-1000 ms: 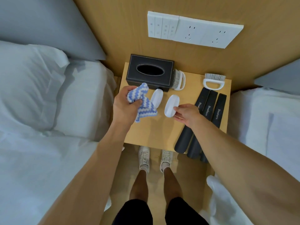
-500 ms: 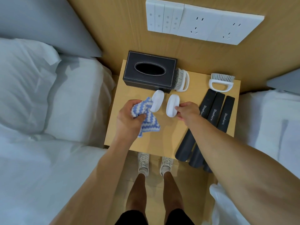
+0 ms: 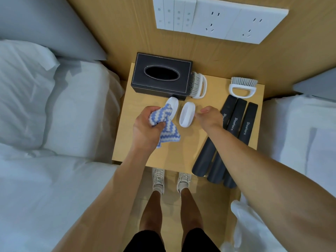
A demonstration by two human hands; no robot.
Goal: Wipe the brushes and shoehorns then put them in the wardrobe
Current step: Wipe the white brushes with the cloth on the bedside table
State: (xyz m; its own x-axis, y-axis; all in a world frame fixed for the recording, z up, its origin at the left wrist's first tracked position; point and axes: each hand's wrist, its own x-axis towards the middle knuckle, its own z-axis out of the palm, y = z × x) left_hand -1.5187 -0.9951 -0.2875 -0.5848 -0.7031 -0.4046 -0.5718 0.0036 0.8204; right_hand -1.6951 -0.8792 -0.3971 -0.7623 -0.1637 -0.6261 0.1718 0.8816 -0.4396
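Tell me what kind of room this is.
Probably a twin hotel room: a wooden nightstand stands between two white-sheeted beds, with a wall panel of switches and sockets above it, and a tissue box and branded shoehorns laid out on it.

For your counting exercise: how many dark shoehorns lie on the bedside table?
3. They lie side by side on the table's right part: the left shoehorn and middle shoehorn partly under the right arm, the right shoehorn outermost. All overhang the near edge. None seems hidden.

Matt wood nightstand, knitted cloth
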